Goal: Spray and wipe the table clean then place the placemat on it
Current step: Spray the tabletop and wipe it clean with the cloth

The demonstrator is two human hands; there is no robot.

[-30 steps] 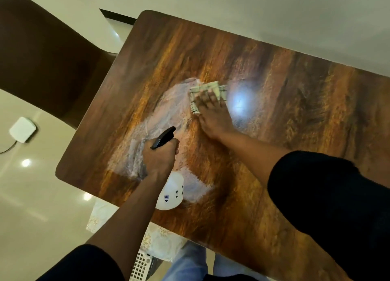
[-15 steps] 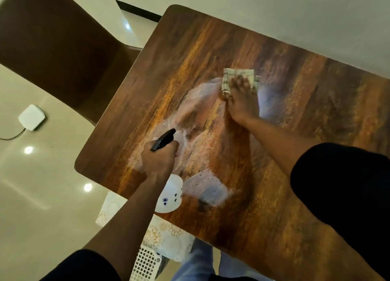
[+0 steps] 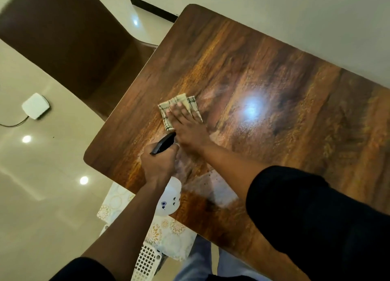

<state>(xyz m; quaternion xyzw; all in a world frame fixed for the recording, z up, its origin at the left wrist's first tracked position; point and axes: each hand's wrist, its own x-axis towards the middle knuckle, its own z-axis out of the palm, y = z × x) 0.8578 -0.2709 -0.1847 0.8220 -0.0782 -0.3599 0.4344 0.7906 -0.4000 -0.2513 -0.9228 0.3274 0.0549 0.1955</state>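
Head view: right hand (image 3: pixel 185 122), fingers flat and spread, presses the folded checked cloth (image 3: pixel 179 108); a pale wet patch (image 3: pixel 221 194) on the brown wooden table (image 3: pixel 274 80) lies wristward. Left hand (image 3: pixel 159 164) grips the white spray bottle (image 3: pixel 169 198).

A glossy cream floor (image 3: pixel 42 196) spread across the left of the scene, mirroring two round ceiling lights (image 3: pixel 26 139) as bright spots. A dark brown chair (image 3: pixel 69 42) with a curved back stood at the far left, close to one corner of the furniture in the middle. A small white box (image 3: pixel 35 105) lay on the floor beside the chair, a thin cable (image 3: pixel 14 123) trailing from it toward the left edge. A plain pale wall (image 3: pixel 295 16) ran along the top right, and a dark strip (image 3: pixel 152 8) crossed its foot. Another bright glint showed on the floor near that strip.
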